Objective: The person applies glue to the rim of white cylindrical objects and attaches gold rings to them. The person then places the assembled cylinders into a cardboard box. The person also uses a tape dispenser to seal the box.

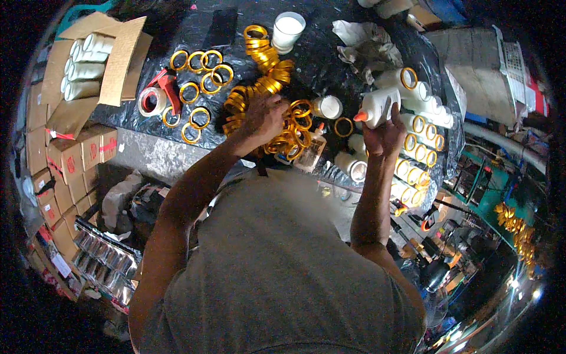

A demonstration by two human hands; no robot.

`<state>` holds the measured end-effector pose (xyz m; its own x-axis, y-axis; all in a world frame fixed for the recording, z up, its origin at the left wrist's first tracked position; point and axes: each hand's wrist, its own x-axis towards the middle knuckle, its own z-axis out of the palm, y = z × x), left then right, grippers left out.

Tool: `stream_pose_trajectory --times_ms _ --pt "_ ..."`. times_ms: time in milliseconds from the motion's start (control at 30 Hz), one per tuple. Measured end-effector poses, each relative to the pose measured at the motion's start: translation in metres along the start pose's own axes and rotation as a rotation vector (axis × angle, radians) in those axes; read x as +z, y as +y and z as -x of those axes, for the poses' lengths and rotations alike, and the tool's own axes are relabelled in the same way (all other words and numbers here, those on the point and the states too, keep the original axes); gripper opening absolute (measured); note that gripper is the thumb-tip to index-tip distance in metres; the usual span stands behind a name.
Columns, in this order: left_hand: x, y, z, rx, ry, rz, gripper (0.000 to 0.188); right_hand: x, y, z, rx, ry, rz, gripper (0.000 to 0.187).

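Note:
My left hand (265,121) reaches over the heap of gold rings (295,138), fingers curled together beside several of them. What lies between its fingertips is hidden. In my right hand (383,135) is a white glue bottle (379,108), tilted so its orange nozzle points left. A curved row of stacked gold rings (265,58) runs from the heap toward the far side. One loose ring (344,127) lies between my hands, near a small white cup-like piece (328,107). To the right lie rows of white cylinders (415,106), many with gold rings on their ends.
Loose gold rings (189,92) lie at the left near a red tape dispenser (167,88). An open carton (121,71) holds white cylinders. A white tumbler-shaped container (288,30) stands at the far side near crumpled paper (368,47). Another bottle (311,150) lies close to me.

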<state>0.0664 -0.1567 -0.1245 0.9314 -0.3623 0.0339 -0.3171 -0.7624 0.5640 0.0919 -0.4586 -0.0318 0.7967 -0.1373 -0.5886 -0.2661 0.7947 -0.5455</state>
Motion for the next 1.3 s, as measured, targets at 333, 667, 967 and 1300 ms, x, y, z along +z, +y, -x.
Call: stream_pose_trajectory --times_ms 333,667,967,1300 --pt "0.055 0.006 -0.023 -0.181 0.051 0.453 0.024 -0.014 -0.007 0.025 -0.014 0.04 -0.088 0.049" --pt "-0.115 0.042 0.108 0.034 -0.258 0.358 0.032 -0.006 0.017 0.011 0.009 -0.142 -0.053 0.037" --pt "-0.022 0.014 0.1 0.176 -0.618 0.778 0.043 0.043 0.047 0.014 0.117 -0.217 0.002 0.038" --pt "-0.03 0.01 0.108 0.063 -0.62 0.744 0.053 0.043 0.042 0.017 0.102 -0.193 0.046 0.035"
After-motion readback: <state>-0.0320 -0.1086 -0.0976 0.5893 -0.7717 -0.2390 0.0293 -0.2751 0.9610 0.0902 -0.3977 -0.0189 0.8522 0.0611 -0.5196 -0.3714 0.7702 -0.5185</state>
